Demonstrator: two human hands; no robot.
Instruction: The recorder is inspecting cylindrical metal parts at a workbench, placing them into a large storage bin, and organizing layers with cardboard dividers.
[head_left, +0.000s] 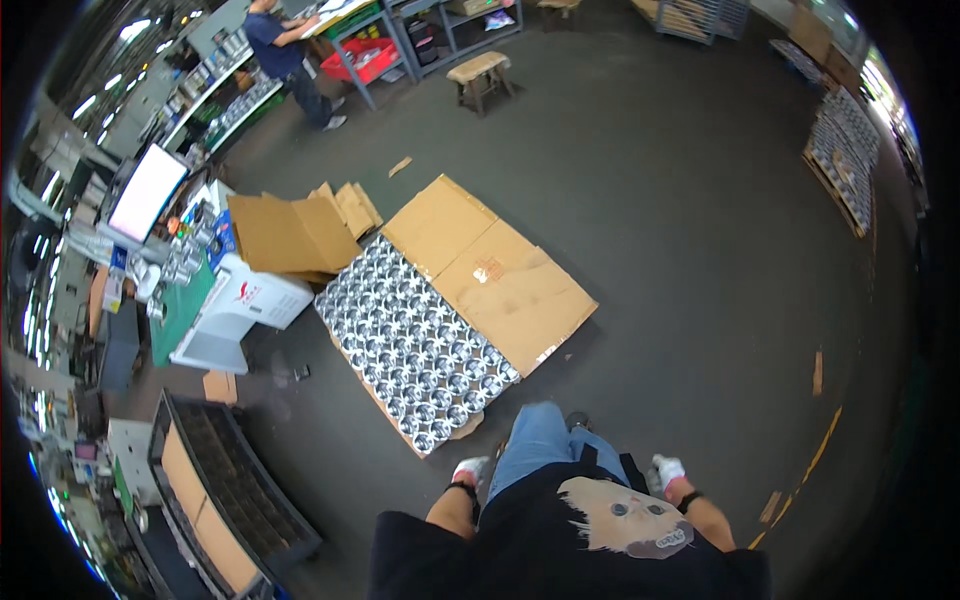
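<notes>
My left hand [470,469], in a white glove, hangs beside my left leg with nothing visible in it; its fingers look loosely stretched. On the other side, my right hand [666,472] hangs in a white glove, fingers loosely apart, also with nothing visible in it. Both hands are small in view and touch no object that I can see. Nearest my left hand is a layer of shiny round metal parts [412,345], set in rows on cardboard on a low stack. A flat cardboard sheet [520,315] lies along the right side of these parts.
An open cardboard box [290,232] stands beyond the parts, by a workbench [200,318] with a bright screen [147,193]. A dark slatted rack [235,480] is at lower left. Far off are a person [280,50], a wooden stool [480,70] and a loaded pallet [842,160].
</notes>
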